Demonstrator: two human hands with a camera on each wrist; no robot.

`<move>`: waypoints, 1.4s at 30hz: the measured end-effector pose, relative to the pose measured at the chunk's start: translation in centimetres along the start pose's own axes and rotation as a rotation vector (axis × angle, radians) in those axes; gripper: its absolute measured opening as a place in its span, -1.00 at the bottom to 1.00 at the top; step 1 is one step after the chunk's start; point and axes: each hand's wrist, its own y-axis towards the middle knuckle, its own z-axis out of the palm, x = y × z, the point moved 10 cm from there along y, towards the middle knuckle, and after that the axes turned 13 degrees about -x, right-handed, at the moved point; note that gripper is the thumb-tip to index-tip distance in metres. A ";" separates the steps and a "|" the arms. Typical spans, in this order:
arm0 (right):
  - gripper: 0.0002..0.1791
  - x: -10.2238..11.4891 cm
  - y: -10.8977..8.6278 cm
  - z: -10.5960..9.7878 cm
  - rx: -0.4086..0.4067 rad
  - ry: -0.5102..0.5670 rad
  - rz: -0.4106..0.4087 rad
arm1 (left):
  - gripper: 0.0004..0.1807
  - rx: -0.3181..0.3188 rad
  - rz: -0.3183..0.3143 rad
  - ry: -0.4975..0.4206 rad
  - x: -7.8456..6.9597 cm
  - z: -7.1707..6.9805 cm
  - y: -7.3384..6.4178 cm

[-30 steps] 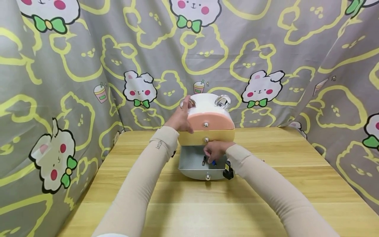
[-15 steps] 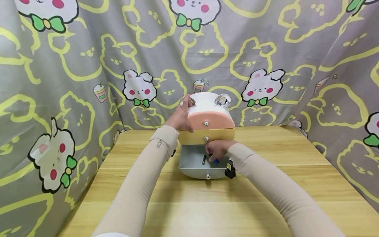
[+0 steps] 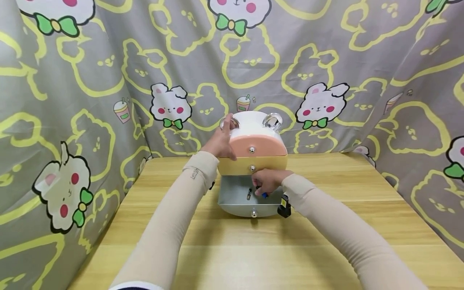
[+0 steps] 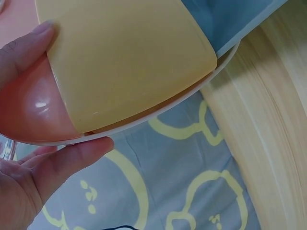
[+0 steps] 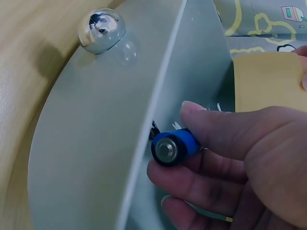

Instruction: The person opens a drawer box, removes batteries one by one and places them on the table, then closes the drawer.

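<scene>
A small chest of drawers [image 3: 258, 145] stands on the table, with a white top, a pink drawer [image 3: 270, 147] and a yellow drawer [image 4: 129, 62] pushed in. Its grey bottom drawer [image 3: 232, 209] is pulled out. My left hand [image 3: 221, 141] grips the chest's left side, thumb on the front and fingers along the side edge. Inside the grey drawer my right hand [image 3: 269, 181] pinches a blue battery [image 5: 175, 146] between thumb and fingers, its metal end facing the wrist camera. Left of that hand, a second, dark battery [image 3: 249, 193] lies on the drawer floor.
Clear ring-shaped ears [image 3: 272, 121] stick up from the chest's top. Round silver knobs [image 3: 254, 214] project from the drawer fronts. The wooden table [image 3: 232, 257] reaches back to a patterned curtain [image 3: 203, 48] on three sides.
My right hand has shifted slightly right inside the drawer, the blue battery moving with it. The left hand keeps its hold on the chest.
</scene>
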 end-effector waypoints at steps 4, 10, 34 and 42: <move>-0.77 -0.3 -0.4 -0.7 -0.035 -0.009 -0.028 | 0.69 -0.007 0.008 -0.010 -0.2 0.0 0.2; -0.77 -0.7 -1.0 -1.3 -0.050 -0.039 -0.067 | 0.69 -0.003 -0.008 -0.011 0.0 0.1 0.1; -0.77 -2.9 -2.5 -2.3 -0.090 0.162 0.022 | 0.69 -0.007 -0.006 0.001 0.2 0.2 0.1; -0.78 -3.5 -2.9 -3.0 -0.098 0.171 0.029 | 0.68 -0.009 -0.006 0.011 0.1 0.0 0.1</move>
